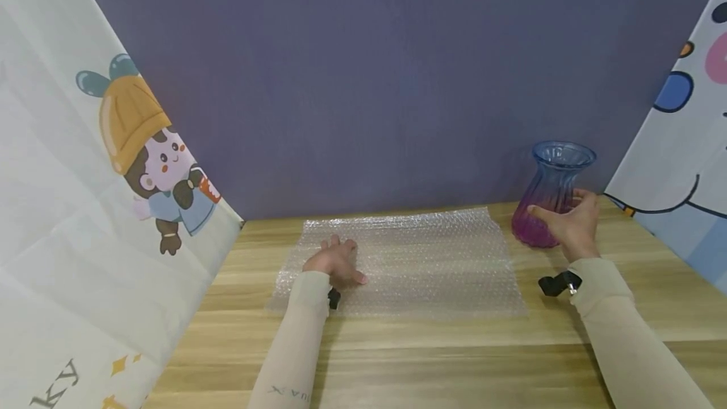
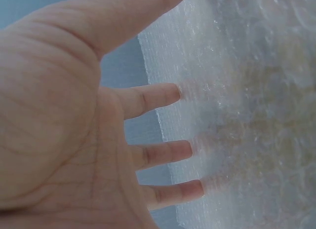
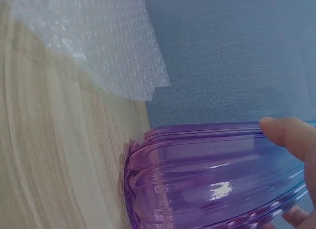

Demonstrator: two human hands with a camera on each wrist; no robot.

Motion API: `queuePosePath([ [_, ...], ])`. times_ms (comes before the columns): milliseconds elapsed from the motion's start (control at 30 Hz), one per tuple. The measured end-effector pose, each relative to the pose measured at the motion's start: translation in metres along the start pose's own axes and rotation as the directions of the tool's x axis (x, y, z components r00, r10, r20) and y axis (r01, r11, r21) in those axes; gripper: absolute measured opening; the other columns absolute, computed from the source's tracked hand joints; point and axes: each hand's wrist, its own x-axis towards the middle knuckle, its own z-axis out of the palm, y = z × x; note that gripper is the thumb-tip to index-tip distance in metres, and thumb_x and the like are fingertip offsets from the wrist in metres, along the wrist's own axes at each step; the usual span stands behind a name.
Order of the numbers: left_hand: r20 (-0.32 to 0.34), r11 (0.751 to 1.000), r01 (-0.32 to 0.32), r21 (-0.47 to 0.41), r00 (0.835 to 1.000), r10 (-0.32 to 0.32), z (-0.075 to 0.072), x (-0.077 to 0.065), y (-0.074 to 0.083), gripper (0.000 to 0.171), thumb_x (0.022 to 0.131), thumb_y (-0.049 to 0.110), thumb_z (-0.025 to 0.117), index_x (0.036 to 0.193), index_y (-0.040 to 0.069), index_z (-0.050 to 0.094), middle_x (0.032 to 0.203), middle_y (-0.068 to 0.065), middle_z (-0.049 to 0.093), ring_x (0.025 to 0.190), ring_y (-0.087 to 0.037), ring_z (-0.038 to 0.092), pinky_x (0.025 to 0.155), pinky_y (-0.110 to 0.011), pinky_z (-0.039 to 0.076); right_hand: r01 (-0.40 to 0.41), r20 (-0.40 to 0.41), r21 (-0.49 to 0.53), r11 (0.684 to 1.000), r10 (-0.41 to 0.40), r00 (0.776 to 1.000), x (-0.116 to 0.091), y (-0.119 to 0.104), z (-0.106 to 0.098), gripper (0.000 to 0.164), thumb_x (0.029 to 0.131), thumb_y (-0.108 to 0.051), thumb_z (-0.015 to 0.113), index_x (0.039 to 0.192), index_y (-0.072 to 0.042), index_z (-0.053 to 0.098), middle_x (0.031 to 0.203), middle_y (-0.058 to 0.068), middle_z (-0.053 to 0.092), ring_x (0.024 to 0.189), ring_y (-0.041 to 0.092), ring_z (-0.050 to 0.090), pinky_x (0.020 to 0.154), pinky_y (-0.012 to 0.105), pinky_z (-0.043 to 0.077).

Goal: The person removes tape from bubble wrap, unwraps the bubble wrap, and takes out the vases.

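A sheet of bubble wrap (image 1: pixel 437 264) lies flat and spread out on the wooden table. My left hand (image 1: pixel 332 261) rests on its left part with spread fingers; in the left wrist view the fingertips (image 2: pixel 185 149) touch the clear plastic. At the right stands an upright glass vase (image 1: pixel 534 218), blue at its flared rim and fading to purple-pink at the base. My right hand (image 1: pixel 576 229) grips the vase from its right side, thumb across the front and fingers behind it. In the right wrist view the vase's ribbed base (image 3: pixel 163 174) is close to the table.
A dark blue-grey panel (image 1: pixel 363 93) rises behind the table (image 1: pixel 409 365). Printed cloths flank it, a white one (image 1: pixel 68 194) with a cartoon figure on the left and another (image 1: pixel 653 169) on the right. The vase stands near the back panel, just right of the bubble wrap.
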Motion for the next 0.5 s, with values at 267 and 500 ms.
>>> queuePosePath([
  [267,0.015,1.000,0.004,0.009,1.000,-0.004,0.0066,-0.0004,-0.0010,0.101,0.080,0.048,0.084,0.161,0.020,0.030,0.171,-0.024,0.001,0.156,-0.052,0.004,0.107,-0.083,0.029,0.009,0.023,-0.021,1.000,-0.009,1.000,-0.0045,0.0064,-0.0042,0.106,0.086,-0.038,0.081,0.158,-0.004,0.011,0.161,0.023,0.021,0.143,0.039,0.033,0.119,0.052,0.036],
  [500,0.015,1.000,0.003,0.029,1.000,-0.003,0.0046,-0.0059,-0.0010,0.102,0.082,0.049,0.082,0.161,0.012,0.027,0.171,-0.025,0.003,0.156,-0.052,0.005,0.114,-0.078,0.026,0.017,0.065,-0.053,0.998,-0.014,0.998,-0.0078,0.0030,-0.0048,0.106,0.089,-0.041,0.077,0.158,-0.003,0.007,0.161,0.029,0.015,0.146,0.048,0.027,0.122,0.059,0.030],
])
